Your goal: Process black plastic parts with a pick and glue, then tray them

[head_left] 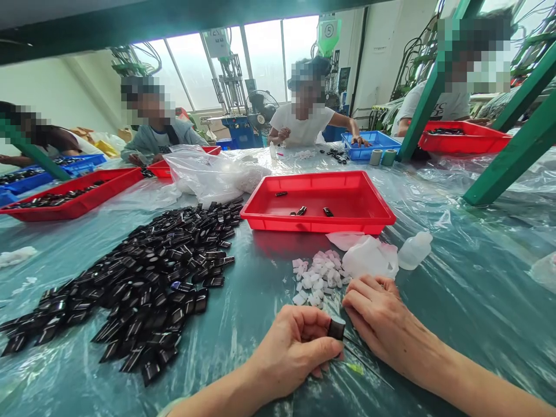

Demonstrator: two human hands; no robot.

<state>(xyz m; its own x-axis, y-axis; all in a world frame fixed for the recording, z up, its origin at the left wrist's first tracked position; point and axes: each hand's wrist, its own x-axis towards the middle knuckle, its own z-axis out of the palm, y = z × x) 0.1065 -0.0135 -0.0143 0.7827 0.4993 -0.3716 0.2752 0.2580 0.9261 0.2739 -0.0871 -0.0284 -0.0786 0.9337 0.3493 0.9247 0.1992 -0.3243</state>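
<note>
My left hand (pixel 295 347) is curled round a small black plastic part (pixel 336 329), held just above the table near the front edge. My right hand (pixel 376 315) lies right beside it, fingers bent and pressed together at the part's end; what it pinches is hidden. A thin needle-like tool (pixel 369 368) with a green tip lies on the table below both hands. Just beyond the hands sits a small heap of white and pink pieces (pixel 319 278). A big spread of the same black parts (pixel 143 284) covers the table to the left.
A red tray (pixel 347 223) with a few black parts stands ahead. Beside it lie a white cloth (pixel 369 258) and a small squeeze bottle (pixel 414 250). Other people sit across the table with red and blue trays. A green frame leg (pixel 512 156) slants at right.
</note>
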